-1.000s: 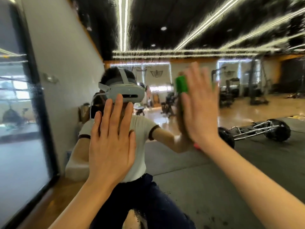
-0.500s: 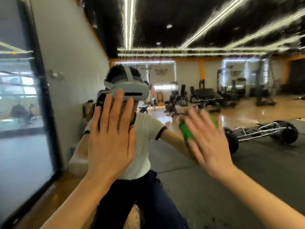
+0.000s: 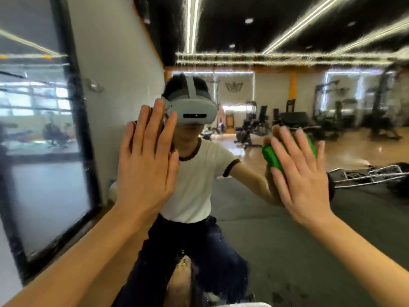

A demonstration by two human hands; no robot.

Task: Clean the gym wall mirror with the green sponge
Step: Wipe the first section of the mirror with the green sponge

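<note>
Gym wall mirror [image 3: 254, 218] ahead of us | left hand [image 3: 146, 165] flat on glass, fingers straight | right hand [image 3: 303, 173] presses green sponge [image 3: 272, 155] under straight fingers, long axis tilted up-right.

Left hand [image 3: 146, 160] raised, palm forward, fingers straight and close together, pointing up, forearm bare. Right hand [image 3: 301, 173] raised at similar height, palm forward, fingers straight and spread, tilted slightly left, pressing flat. Both arms extended forward.
</note>
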